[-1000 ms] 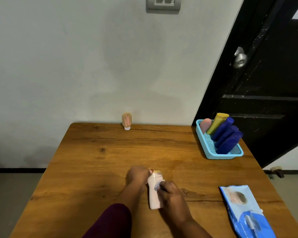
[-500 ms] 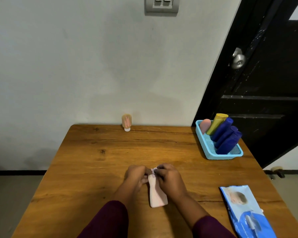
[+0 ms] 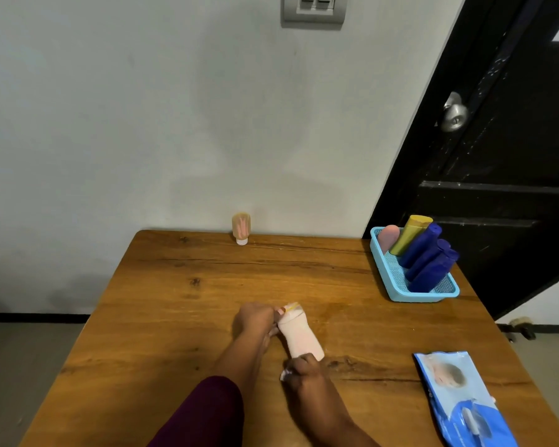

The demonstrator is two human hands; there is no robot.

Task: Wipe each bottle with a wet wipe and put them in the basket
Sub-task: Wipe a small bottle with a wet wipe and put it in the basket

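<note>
A pale pink bottle (image 3: 299, 338) lies on the wooden table (image 3: 181, 317) near the front middle, cap end pointing away. My left hand (image 3: 255, 321) grips it at the cap end. My right hand (image 3: 304, 372) is at the bottle's base, closed on a white wet wipe (image 3: 284, 375) pressed against it. A small tan bottle (image 3: 241, 228) stands cap-down at the table's far edge by the wall. The light blue basket (image 3: 397, 293) at the right holds a pink, a yellow and three dark blue bottles.
A blue pack of wet wipes (image 3: 459, 398) lies flat at the front right of the table. A black door with a metal knob (image 3: 454, 112) stands behind the basket. The grey wall runs along the table's far edge.
My right hand has slid with the wipe from the bottle's cap end down to its base. The left hand has stayed at the cap end, and the bottle has tilted slightly.
</note>
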